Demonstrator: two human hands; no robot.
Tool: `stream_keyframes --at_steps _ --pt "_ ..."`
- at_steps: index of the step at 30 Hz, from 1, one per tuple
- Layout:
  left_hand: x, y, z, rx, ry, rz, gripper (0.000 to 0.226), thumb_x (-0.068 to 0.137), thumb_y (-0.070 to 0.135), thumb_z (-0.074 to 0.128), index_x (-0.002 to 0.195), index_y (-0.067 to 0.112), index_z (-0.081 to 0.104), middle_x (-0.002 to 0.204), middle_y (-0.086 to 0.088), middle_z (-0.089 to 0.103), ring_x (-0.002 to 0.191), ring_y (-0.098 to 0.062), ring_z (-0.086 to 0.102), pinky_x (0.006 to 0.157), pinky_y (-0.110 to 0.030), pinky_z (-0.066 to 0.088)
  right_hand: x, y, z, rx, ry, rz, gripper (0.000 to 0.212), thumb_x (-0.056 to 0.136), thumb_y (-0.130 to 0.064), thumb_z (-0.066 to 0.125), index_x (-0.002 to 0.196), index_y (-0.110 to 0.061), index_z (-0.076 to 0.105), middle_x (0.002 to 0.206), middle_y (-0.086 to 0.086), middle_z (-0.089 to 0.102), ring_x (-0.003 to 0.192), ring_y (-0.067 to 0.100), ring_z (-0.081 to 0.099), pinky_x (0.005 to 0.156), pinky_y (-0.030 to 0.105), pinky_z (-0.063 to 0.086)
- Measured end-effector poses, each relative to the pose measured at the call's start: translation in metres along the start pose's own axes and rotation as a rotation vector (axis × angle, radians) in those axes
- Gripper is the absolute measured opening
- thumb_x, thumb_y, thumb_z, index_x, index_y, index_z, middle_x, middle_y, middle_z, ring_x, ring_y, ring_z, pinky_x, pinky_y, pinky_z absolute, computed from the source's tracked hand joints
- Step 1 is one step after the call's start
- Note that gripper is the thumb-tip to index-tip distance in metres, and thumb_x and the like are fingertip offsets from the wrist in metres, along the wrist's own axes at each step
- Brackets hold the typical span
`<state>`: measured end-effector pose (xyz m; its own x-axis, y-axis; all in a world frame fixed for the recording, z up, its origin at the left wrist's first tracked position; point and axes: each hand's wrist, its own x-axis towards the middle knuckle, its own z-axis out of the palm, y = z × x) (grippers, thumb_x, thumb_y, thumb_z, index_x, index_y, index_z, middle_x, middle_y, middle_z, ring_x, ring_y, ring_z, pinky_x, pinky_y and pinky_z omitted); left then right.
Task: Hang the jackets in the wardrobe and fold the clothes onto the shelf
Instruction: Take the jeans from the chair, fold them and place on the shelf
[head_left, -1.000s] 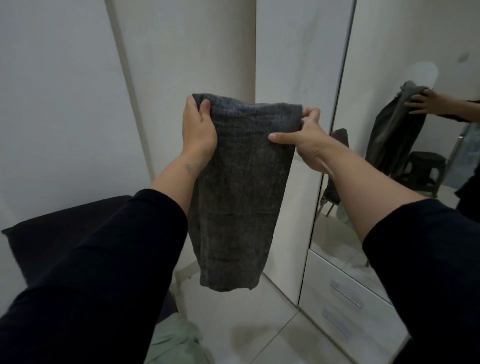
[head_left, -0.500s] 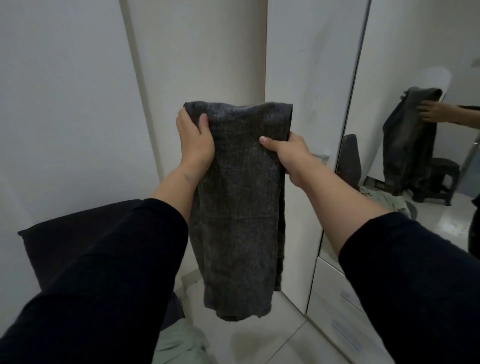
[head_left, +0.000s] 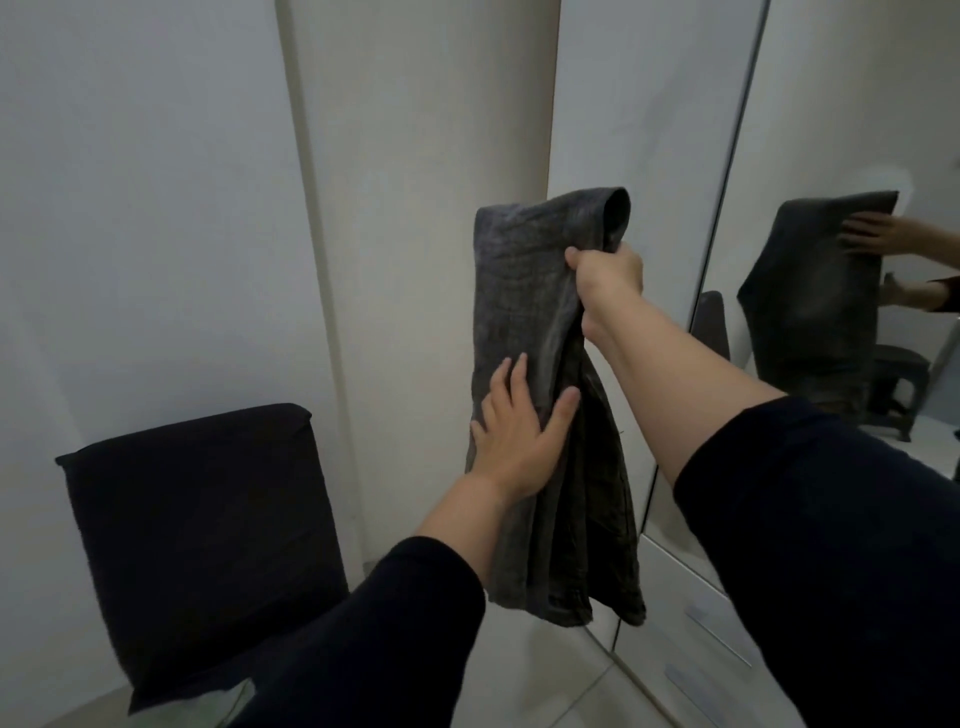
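A dark grey folded garment hangs in the air in front of the white wardrobe side. My right hand grips it near its top right edge and holds it up. My left hand lies flat against the middle of the cloth, fingers straight and spread. The lower half of the garment hangs loose below my left wrist, in several folds.
A black chair back stands at the lower left against the white wall. The wardrobe's mirror door on the right reflects the garment and hands. White drawers with metal handles sit under the mirror. Pale tiled floor lies below.
My left hand let go of the garment's top corner and dropped to press flat on its middle. The right hand now holds the top alone, and the view swung left.
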<state>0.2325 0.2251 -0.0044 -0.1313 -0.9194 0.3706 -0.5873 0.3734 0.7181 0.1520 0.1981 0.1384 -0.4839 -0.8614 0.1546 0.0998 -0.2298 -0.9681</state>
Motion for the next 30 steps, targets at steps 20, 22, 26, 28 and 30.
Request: stream_keyframes --at_steps 20,22,26,28,30 --pt "0.031 0.043 -0.014 -0.297 0.226 -0.264 0.037 0.096 0.015 0.044 0.132 0.006 0.044 0.130 -0.017 0.056 0.118 -0.034 0.053 0.093 -0.031 0.041 -0.006 -0.029 -0.022 -0.039 -0.493 -0.028 0.050 0.099 -0.019 0.047 0.146 -0.029 0.034 0.119 -0.010 0.054 0.111 0.010 0.052 0.077 0.017 0.047" --pt "0.043 0.039 -0.025 -0.399 0.173 -0.261 0.036 0.095 0.015 0.046 0.130 0.004 0.052 0.128 -0.014 0.059 0.120 -0.032 0.054 0.098 -0.030 0.042 0.003 -0.005 -0.039 -0.171 -0.458 0.021 0.050 0.102 -0.018 0.039 0.150 -0.020 0.025 0.130 -0.008 0.044 0.120 0.009 0.042 0.069 0.006 0.041" --pt "0.047 0.039 -0.040 -0.725 -0.073 -0.287 0.025 0.099 0.010 0.044 0.123 0.007 0.052 0.108 -0.007 0.063 0.098 -0.023 0.063 0.084 -0.031 0.051 0.023 0.074 -0.076 -0.453 -0.405 0.239 0.055 0.099 -0.040 0.040 0.149 -0.021 0.027 0.155 0.000 0.031 0.137 0.022 0.037 0.102 0.026 0.034" --pt "0.045 0.039 -0.045 -0.820 -0.152 -0.296 0.025 0.099 0.010 0.044 0.122 0.009 0.052 0.099 -0.006 0.065 0.086 -0.019 0.064 0.078 -0.028 0.053 0.034 0.105 -0.093 -0.505 -0.397 0.359 0.068 0.091 -0.057 0.040 0.149 -0.024 0.027 0.155 -0.001 0.030 0.138 0.025 0.035 0.114 0.042 0.030" --pt "0.045 0.034 -0.048 -0.899 -0.186 -0.328 0.027 0.098 0.011 0.045 0.124 0.006 0.053 0.094 -0.007 0.067 0.081 -0.019 0.064 0.077 -0.029 0.053 0.032 0.112 -0.105 -0.493 -0.362 0.406 0.075 0.088 -0.063 0.040 0.149 -0.019 0.028 0.152 0.001 0.035 0.135 0.027 0.039 0.114 0.045 0.029"
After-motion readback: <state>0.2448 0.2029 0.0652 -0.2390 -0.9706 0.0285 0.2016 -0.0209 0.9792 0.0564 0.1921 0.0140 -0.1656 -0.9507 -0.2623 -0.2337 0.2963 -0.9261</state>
